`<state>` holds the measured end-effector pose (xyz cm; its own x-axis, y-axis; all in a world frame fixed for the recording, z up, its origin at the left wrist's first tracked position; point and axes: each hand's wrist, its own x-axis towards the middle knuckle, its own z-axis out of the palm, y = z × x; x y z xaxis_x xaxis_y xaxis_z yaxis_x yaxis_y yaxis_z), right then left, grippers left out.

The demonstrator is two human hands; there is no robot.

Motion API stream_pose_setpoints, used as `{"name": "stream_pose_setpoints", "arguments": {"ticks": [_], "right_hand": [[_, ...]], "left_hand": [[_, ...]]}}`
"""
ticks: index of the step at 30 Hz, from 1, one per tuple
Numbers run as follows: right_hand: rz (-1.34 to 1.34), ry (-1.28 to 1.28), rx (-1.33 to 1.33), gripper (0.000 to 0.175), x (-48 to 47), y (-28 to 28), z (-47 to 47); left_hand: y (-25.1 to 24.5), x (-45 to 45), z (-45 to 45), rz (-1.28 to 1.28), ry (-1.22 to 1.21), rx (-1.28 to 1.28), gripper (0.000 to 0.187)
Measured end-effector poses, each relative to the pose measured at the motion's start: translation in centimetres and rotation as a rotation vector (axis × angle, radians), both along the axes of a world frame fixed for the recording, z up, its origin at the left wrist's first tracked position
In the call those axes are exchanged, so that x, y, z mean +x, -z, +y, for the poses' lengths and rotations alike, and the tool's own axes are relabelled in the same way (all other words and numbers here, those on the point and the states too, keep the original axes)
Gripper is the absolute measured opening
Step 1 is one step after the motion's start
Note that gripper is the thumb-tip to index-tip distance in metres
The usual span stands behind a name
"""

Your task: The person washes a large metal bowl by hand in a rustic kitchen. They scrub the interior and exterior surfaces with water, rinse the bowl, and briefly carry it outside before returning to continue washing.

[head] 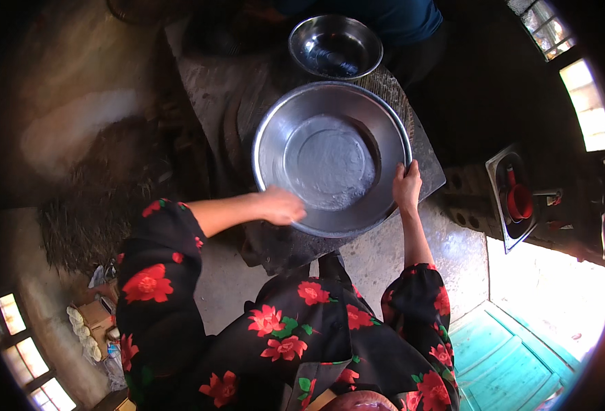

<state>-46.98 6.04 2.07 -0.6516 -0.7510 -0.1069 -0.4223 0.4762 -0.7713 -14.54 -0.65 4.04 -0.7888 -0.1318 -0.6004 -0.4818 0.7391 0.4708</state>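
In front of me a large stainless steel basin sits tilted on a worn wooden table. My right hand grips its rim on the right, thumb inside the wall. Over the near left part of the rim is my left hand, blurred, with its fingers curled. Whether it touches the rim or holds anything, I cannot tell. A pale, whitish film or shallow liquid covers the basin's bottom, with rougher patches near the lower right.
A smaller shiny metal basin stands just beyond the large one. Behind it is a person in dark blue clothing. On the right, a sink holds a red dipper. A turquoise door stands at lower right, dry straw at left.
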Motion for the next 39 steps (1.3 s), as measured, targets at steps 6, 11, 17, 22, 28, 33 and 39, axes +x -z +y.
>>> {"name": "stream_pose_setpoints", "arguments": {"ticks": [6, 11, 17, 22, 28, 33, 39], "right_hand": [[-0.015, -0.021, -0.005, 0.025, 0.3, 0.1, 0.0], [0.025, -0.026, -0.018, 0.025, 0.4, 0.1, -0.1], [0.018, 0.021, -0.018, 0.024, 0.5, 0.4, 0.0], [0.005, 0.038, -0.014, 0.025, 1.1, -0.2, -0.2], [0.031, 0.044, 0.007, 0.025, 0.6, 0.5, -0.2], [0.008, 0.033, -0.010, 0.026, 0.4, 0.8, -0.4], [-0.162, 0.104, 0.011, 0.030, 0.6, 1.6, 0.4]], "left_hand": [[-2.4, 1.2, -7.0, -0.282, 0.158, -0.523, 0.045], [-0.1, 0.9, -12.5, -0.087, 0.270, -0.968, 0.053], [-0.7, 0.3, -7.9, -0.335, 0.225, -0.577, 0.051], [-0.7, 1.6, -3.7, -0.174, 0.105, -0.203, 0.038], [-3.6, -0.6, 1.4, 0.022, -0.259, 0.014, 0.039], [-1.7, 0.1, 3.7, 0.619, -0.660, -0.191, 0.023], [-2.2, 4.4, 5.6, 0.856, -1.196, -0.773, 0.050]]}}
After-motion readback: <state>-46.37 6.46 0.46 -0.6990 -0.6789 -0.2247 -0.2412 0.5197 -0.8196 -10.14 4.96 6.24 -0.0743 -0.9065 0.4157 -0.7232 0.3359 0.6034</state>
